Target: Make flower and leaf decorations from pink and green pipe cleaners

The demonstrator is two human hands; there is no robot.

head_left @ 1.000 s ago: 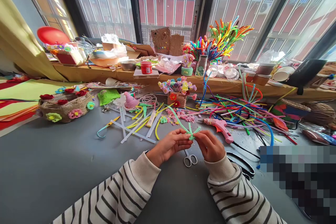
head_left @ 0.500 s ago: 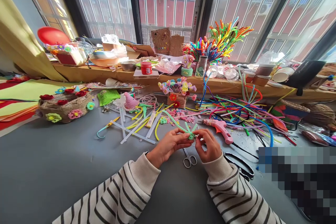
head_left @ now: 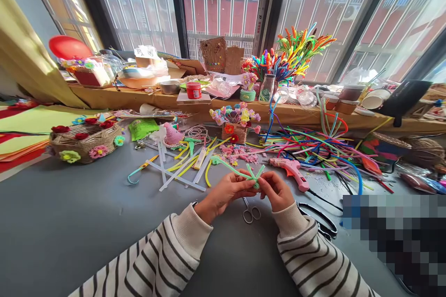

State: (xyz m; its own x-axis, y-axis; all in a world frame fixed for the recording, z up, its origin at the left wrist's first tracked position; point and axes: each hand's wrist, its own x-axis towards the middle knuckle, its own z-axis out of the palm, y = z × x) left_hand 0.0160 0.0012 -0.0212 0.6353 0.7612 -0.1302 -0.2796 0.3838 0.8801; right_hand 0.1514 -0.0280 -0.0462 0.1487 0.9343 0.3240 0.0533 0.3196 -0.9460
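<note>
Between my hands is a light green pipe cleaner (head_left: 256, 179), bent into small loops with a few ends sticking up and one long end reaching to the left. My left hand (head_left: 228, 192) pinches it from the left side. The fingers of my right hand (head_left: 278, 190) are closed on its right side, partly covering the looped middle. Just below the hands lie small scissors (head_left: 251, 214) on the grey table. A pink glue gun (head_left: 292, 172) rests to the right of my right hand.
Clear glue sticks (head_left: 184, 174) and yellow pipe cleaners lie left of centre. Colourful pipe cleaners (head_left: 313, 144) spread at the right. A woven basket with flowers (head_left: 87, 141) stands at the left, a small flower pot (head_left: 235, 133) at the back. Black-handled scissors (head_left: 322, 216) lie right.
The looped middle of the green pipe cleaner has tipped and shifted slightly right. My right-hand fingers have moved in closer around it; the left hand hardly moves.
</note>
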